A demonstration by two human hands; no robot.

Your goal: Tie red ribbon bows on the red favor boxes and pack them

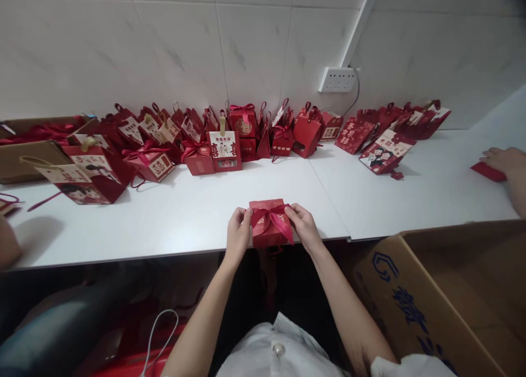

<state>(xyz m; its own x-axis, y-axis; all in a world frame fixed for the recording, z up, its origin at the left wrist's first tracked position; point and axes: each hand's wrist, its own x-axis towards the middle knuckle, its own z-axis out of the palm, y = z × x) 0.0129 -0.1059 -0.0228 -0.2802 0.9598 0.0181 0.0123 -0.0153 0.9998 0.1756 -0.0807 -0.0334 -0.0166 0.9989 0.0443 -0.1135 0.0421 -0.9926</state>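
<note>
A small red gift box (266,232) with a red ribbon bow (274,218) on top stands near the front edge of the white table (172,212). My left hand (237,235) pinches the ribbon at the box's left side. My right hand (303,226) pinches the ribbon at its right side. Both hands have their fingers closed on the ribbon ends.
Many red gift boxes and bags (224,141) line the back of the table against the tiled wall. A brown box (24,158) sits at the far left. An open cardboard carton (452,300) stands at lower right. Another person's hand (503,163) rests on a red piece at the right edge.
</note>
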